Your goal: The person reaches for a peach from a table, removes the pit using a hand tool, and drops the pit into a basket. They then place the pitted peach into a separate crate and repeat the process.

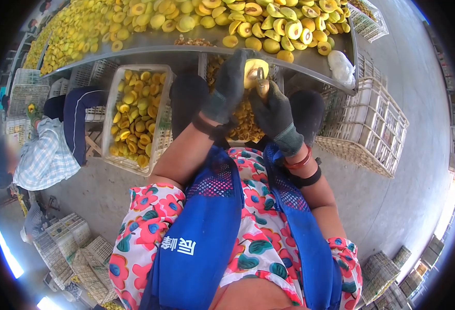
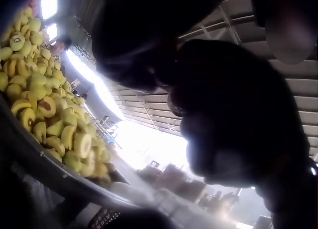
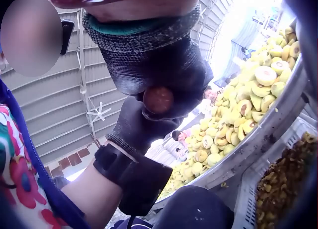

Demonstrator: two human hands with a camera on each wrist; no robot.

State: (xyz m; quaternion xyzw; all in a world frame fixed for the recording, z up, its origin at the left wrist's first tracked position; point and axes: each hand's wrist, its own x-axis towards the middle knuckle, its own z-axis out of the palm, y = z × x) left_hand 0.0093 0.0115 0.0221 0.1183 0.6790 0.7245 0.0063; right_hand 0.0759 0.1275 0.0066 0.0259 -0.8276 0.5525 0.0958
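In the head view my left hand (image 1: 228,82), in a dark glove, holds a yellow peach half (image 1: 250,75) with its cut face showing. Gripped in my gloved right hand (image 1: 276,114) is a pitting knife (image 1: 263,89) with a wooden handle and a looped metal blade, which overlaps the cut face. The round handle end (image 3: 158,100) pokes out of the right fist in the right wrist view. Both hands are held together near the table edge. In the left wrist view the gloves are dark silhouettes and the peach is hidden.
A metal table (image 1: 201,56) carries a large heap of peach halves (image 1: 289,26). Pits and scraps (image 3: 278,184) fill a crate below the hands. A crate of peach halves (image 1: 112,111) stands at left, a white crate (image 1: 362,126) at right. Another person (image 1: 49,155) sits at left.
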